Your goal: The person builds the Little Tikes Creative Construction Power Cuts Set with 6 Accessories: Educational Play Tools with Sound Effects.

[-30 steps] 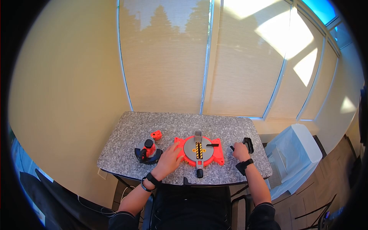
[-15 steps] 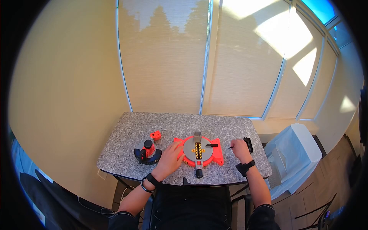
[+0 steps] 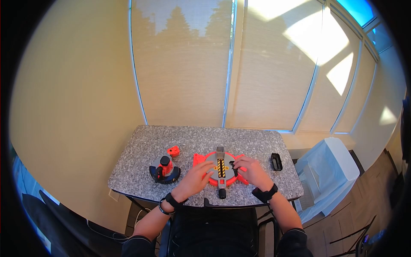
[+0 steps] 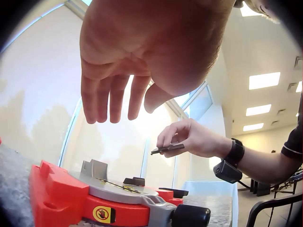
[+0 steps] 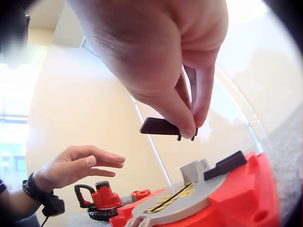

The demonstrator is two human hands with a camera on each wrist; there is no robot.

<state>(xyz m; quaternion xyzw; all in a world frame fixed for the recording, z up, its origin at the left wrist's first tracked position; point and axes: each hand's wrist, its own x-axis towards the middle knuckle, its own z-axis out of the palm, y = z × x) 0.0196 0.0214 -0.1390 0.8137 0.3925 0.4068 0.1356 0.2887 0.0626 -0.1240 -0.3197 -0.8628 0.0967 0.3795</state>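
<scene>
My right hand (image 3: pixel 252 170) pinches a flat black plastic piece (image 5: pixel 159 126) with small pegs underneath, between thumb and fingertips. It is above the right side of a red toy miter saw base (image 3: pixel 199 159) with a round grey turntable (image 5: pixel 182 204). Another black piece (image 5: pixel 228 164) lies on the turntable near an upright grey bracket (image 5: pixel 193 171). My left hand (image 3: pixel 195 180) hovers over the left side of the base, fingers extended and apart from it, as the left wrist view also shows. A black knob (image 3: pixel 222 194) sticks out at the base's front.
Left on the speckled table (image 3: pixel 141 145) stands a red and black toy saw head (image 3: pixel 166 171), with a small red block (image 3: pixel 173 151) behind it. A black open case-like part (image 3: pixel 276 162) lies at right. A plastic-draped bin (image 3: pixel 329 171) stands beside the table.
My right hand has lifted the black piece from beside the black case-like part and brought it left over the base. My left hand has shifted slightly right.
</scene>
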